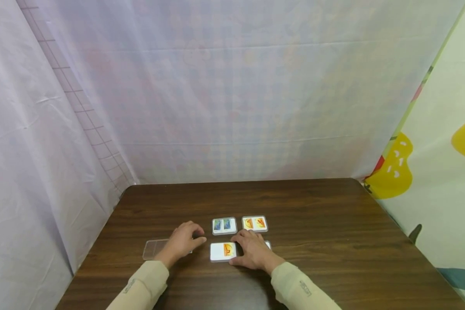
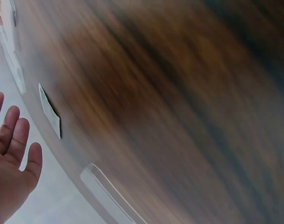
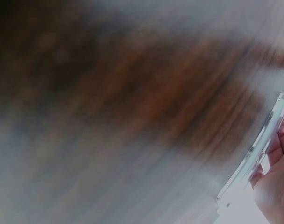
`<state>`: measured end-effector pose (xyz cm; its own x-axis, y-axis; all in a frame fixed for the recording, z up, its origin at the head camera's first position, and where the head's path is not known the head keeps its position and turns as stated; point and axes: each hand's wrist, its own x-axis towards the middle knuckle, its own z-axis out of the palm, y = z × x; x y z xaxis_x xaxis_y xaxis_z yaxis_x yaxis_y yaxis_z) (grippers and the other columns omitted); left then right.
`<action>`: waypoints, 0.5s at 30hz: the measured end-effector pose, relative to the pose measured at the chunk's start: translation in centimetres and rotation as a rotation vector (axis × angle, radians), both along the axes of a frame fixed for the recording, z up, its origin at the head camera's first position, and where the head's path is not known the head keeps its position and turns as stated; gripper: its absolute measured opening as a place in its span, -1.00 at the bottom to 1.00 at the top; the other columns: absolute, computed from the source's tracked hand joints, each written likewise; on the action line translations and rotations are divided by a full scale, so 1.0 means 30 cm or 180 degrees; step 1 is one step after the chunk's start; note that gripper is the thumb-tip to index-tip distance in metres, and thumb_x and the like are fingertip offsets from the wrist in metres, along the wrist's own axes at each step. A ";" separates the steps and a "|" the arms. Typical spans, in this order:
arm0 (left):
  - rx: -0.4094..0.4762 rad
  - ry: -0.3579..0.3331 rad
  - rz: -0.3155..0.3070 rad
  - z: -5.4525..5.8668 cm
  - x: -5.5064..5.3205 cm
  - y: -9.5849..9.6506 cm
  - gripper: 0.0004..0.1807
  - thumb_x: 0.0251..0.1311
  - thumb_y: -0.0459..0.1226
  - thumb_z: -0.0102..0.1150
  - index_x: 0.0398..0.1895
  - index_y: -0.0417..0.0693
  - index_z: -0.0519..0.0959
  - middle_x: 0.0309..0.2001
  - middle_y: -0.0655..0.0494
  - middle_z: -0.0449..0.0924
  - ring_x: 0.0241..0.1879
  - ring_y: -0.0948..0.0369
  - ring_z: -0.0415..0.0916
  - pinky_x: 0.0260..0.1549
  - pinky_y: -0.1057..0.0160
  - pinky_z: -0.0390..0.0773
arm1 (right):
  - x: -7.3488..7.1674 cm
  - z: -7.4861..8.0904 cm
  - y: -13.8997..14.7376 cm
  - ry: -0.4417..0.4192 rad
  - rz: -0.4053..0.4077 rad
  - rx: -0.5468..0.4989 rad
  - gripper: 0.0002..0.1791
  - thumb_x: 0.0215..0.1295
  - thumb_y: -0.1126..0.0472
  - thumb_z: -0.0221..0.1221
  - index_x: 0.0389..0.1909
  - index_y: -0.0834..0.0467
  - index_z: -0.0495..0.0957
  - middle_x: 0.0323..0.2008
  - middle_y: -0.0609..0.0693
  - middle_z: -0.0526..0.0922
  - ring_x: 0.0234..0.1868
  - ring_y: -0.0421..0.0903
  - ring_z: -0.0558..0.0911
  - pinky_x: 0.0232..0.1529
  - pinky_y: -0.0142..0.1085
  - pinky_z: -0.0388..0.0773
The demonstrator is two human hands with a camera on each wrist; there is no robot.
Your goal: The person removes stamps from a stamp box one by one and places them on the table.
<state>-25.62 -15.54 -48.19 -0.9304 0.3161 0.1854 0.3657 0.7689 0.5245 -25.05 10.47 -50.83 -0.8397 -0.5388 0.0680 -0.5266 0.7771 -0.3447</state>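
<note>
My left hand (image 1: 181,242) hovers over the table, fingers loosely bent, holding nothing. In the left wrist view its fingers (image 2: 16,135) are spread apart. Partly behind it lies a clear plastic case (image 1: 152,249). A small flat card (image 2: 49,112) lies on the table near this hand. My right hand (image 1: 252,250) holds the right end of a white card case (image 1: 218,252) with one orange picture, thumb at its near edge and forefinger at its far edge. Another white case (image 1: 268,244) is mostly hidden under this hand; a case edge (image 3: 254,154) shows beside it in the right wrist view.
Behind the hands lie a case with two blue-green pictures (image 1: 224,225) and a case with two orange pictures (image 1: 255,223). Everything rests on a dark wooden table (image 1: 333,241). Pale curtains (image 1: 232,94) hang along its back and left side.
</note>
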 end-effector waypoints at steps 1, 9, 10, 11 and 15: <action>0.0015 0.0011 -0.0021 -0.001 0.000 0.005 -0.85 0.13 -0.22 0.39 -0.30 -0.05 0.65 -0.28 0.16 0.58 -0.15 0.04 0.52 -0.02 -0.13 0.43 | 0.000 -0.001 0.000 0.0011 0.0000 0.0000 -0.29 0.07 -0.23 0.38 0.15 0.11 0.54 0.09 0.03 0.50 0.17 0.06 0.45 0.19 0.06 0.32; 0.0141 -0.0041 -0.0173 -0.007 0.002 0.045 -0.82 0.14 -0.22 0.38 -0.26 -0.10 0.66 -0.27 0.12 0.58 -0.18 0.09 0.54 -0.06 -0.02 0.51 | 0.002 0.000 0.000 0.0040 0.0011 -0.0024 -0.30 0.06 -0.23 0.39 0.14 0.10 0.55 0.07 0.02 0.50 0.15 0.05 0.45 0.16 0.03 0.33; 0.0154 -0.0039 -0.0190 -0.009 0.002 0.050 -0.82 0.13 -0.22 0.38 -0.26 -0.11 0.66 -0.27 0.11 0.58 -0.18 0.08 0.54 -0.06 -0.02 0.51 | 0.002 0.001 0.000 0.0040 0.0013 -0.0023 -0.30 0.06 -0.23 0.39 0.14 0.10 0.55 0.07 0.02 0.50 0.15 0.05 0.45 0.16 0.03 0.33; 0.0165 -0.0031 -0.0204 -0.009 0.004 0.054 -0.82 0.13 -0.22 0.38 -0.26 -0.11 0.66 -0.27 0.10 0.58 -0.18 0.08 0.54 -0.06 -0.02 0.51 | 0.002 0.001 0.000 0.0044 0.0014 -0.0022 -0.30 0.06 -0.23 0.39 0.14 0.10 0.55 0.06 0.02 0.50 0.15 0.05 0.45 0.16 0.03 0.33; 0.0171 -0.0006 -0.0247 -0.016 0.010 0.071 -0.81 0.11 -0.22 0.39 -0.28 -0.12 0.65 -0.28 0.09 0.57 -0.20 0.08 0.53 -0.10 -0.01 0.51 | 0.004 0.003 0.001 0.0074 0.0032 -0.0037 -0.30 0.05 -0.22 0.40 0.13 0.11 0.56 0.05 0.02 0.51 0.13 0.05 0.46 0.15 0.03 0.35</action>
